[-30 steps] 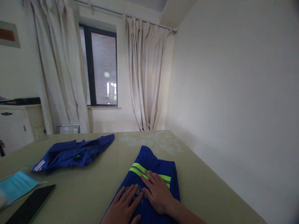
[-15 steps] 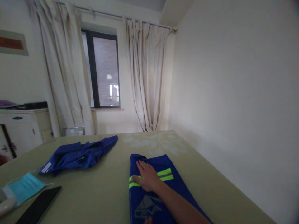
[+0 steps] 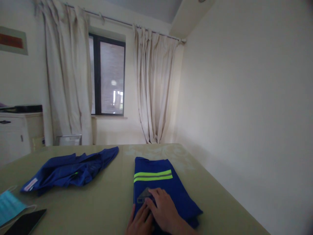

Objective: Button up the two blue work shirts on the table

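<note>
1. Your right hand lies palm down, fingers lightly bent and pinching nothing that shows; it partly overlaps your left hand.
2. Your left hand is laid on the cloth with its fingers extended, not clenched, and no fabric is bunched in it. The bottom of the view cuts it off.
3. Under both hands is the striped garment, flat on the worktop, nearer its right edge than the crumpled garment is and short of the far right corner. Your fingers cover part of its grey logo; the yellow-green band is uncovered.
4. As I judge it, you have this one largely folded: its far end is fairly straight and the band runs nearly level. Its lower right is not squared off: a corner juts toward the worktop's right edge, with another layer poking out below. The near end is out of sight.
5. The crumpled garment lies unfolded to your left, near the worktop's far edge, so none of it looks done.
6. Toward the near left corner, a mask lies just beside a phone.
</note>
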A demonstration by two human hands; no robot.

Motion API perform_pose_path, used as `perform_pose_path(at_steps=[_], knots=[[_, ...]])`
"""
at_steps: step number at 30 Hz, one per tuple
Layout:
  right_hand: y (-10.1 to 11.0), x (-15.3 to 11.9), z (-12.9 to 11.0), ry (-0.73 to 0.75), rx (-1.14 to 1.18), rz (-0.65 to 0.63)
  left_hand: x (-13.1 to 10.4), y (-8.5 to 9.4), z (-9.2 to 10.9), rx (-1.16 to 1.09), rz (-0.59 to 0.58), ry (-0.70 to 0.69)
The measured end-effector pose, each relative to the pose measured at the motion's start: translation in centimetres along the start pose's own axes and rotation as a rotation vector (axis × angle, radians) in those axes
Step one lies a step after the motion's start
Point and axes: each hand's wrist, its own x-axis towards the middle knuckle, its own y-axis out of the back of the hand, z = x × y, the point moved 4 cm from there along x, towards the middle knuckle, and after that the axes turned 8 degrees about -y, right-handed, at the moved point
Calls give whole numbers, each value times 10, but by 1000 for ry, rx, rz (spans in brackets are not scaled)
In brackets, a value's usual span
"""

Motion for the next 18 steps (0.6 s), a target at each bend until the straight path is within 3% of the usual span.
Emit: perform_pose_path(at_steps=[3,6,10,12,14,18], knots=[[-5,6,35,-42,-36,-34,21,21,-15,-332,-16,26],[4,33,74,-92,-94,3,13,41,-60,-476,105,234],[23,83,123,-273,-229,90,-33,64,-151,-91,340,535],[27,105,141,-361,-271,124,-59,76,-183,89,402,736],[27,123,154,-398,-297,134,-77,88,-197,182,392,898],[24,153,177,-389,-339,153,-95,113,-191,243,405,1096]])
